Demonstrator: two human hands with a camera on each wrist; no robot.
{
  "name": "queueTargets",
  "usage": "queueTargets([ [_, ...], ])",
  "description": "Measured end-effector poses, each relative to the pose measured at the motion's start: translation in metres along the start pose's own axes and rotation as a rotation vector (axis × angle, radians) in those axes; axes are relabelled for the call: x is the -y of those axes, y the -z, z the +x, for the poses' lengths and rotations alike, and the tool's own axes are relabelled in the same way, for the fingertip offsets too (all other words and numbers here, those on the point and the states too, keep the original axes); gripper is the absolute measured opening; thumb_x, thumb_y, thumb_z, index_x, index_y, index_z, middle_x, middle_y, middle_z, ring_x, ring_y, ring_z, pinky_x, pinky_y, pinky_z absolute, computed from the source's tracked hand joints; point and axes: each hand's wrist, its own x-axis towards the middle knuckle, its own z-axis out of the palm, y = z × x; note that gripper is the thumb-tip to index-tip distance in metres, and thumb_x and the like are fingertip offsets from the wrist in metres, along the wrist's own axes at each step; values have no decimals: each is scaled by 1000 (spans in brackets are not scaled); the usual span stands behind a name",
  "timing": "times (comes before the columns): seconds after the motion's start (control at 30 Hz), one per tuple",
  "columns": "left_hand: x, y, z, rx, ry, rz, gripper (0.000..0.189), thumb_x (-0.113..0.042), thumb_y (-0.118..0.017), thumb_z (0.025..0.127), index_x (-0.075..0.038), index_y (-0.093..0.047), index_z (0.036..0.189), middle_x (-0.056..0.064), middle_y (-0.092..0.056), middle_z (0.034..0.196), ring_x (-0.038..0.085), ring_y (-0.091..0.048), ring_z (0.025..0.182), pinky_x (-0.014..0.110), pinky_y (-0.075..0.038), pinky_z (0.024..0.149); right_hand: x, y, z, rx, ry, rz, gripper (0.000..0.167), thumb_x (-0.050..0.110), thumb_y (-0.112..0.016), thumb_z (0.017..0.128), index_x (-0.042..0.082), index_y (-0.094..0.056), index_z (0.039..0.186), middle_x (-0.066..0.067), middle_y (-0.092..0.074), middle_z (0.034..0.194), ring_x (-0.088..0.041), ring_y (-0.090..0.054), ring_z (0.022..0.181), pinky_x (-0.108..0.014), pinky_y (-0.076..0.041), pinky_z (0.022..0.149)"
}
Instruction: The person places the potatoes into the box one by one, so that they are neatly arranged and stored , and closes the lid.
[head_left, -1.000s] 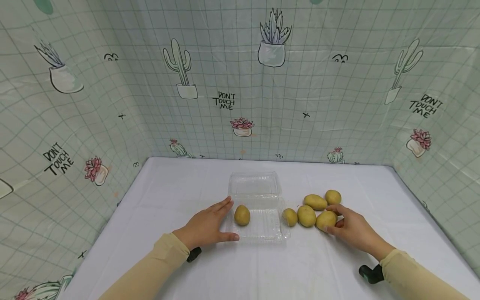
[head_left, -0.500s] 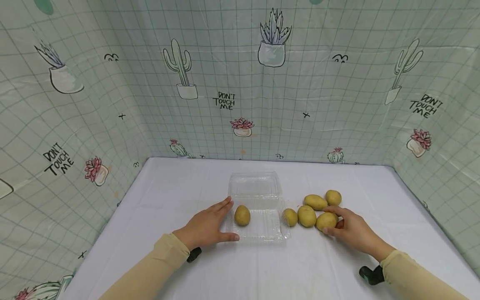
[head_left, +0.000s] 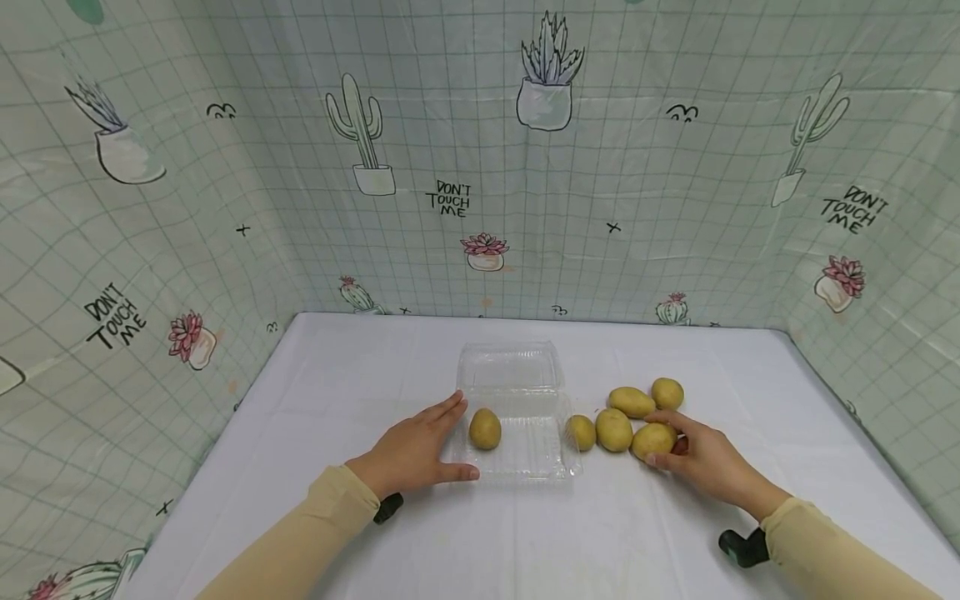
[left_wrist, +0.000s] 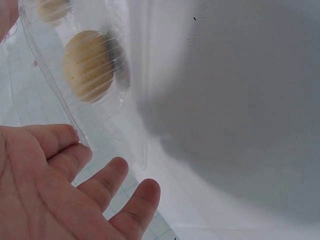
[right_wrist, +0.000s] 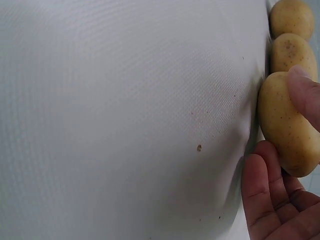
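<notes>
A clear plastic clamshell container [head_left: 525, 450] lies with its lid open on the white cloth, one potato [head_left: 485, 428] in its left part. My left hand [head_left: 412, 450] has its fingers spread along the container's left edge; in the left wrist view the fingertips [left_wrist: 70, 135] meet the clear rim. My right hand [head_left: 708, 458] holds the nearest potato of the loose group [head_left: 652, 442], thumb on the near side and fingers round the far side. The right wrist view shows this oblong potato [right_wrist: 280, 120] between thumb and fingers, close over the cloth.
Two potatoes [head_left: 614, 430] stand in a row between the container and my right hand. Behind them lie an oblong potato [head_left: 631, 402] and a round one [head_left: 667, 393]. A patterned curtain [head_left: 525, 208] surrounds the table on three sides.
My right index finger has slid slightly left over the far side of the potato. The left hand, the container and the other potatoes have stayed put.
</notes>
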Motion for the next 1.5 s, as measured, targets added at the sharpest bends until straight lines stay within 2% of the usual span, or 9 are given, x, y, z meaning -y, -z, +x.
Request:
queueTargets([
  [0.37, -1, 1, 1, 1, 2, -5, 101, -62, -70, 84, -2, -31, 155, 9, -24, 163, 30, -32, 144, 46, -35, 110, 1, 0, -1, 0, -5, 25, 58, 31, -81, 85, 11, -57, 134, -3, -55, 89, -19, -49, 78, -28, -41, 61],
  [0.77, 0, -1, 2, 10, 3, 2, 101, -63, -70, 84, -2, -32, 155, 9, -24, 163, 30, -32, 144, 45, -36, 110, 1, 2, -7, -30, -6, 21, 56, 27, -80, 86, 13, -57, 135, -11, -63, 113, -20, -56, 86, -30, -48, 65],
  [1.07, 2, -3, 2, 4, -2, 0, 102, -63, -70, 84, -2, -31, 155, 9, -24, 163, 30, -32, 144, 45, -36, 109, 2, 11, -11, -51, 29, 10, 58, 28, -79, 88, 10, -55, 138, -16, -64, 115, -22, -61, 92, -30, -52, 68],
  [1.37, 2, -3, 2, 7, 7, 7, 102, -65, -69, 84, -3, -31, 156, 7, -23, 163, 29, -32, 144, 44, -37, 109, 7, 18, -13, -65, 52, 11, 55, 27, -78, 89, 10, -55, 136, -10, -65, 107, -21, -60, 91, -28, -51, 67],
  [1.5, 2, -2, 2, 8, 16, 13, 103, -66, -68, 83, -4, -31, 156, 7, -23, 163, 29, -33, 144, 45, -37, 109, 11, 21, -10, -59, 66, 29, 54, 26, -76, 90, 10, -55, 137, -11, -64, 110, -21, -60, 92, -28, -51, 68],
])
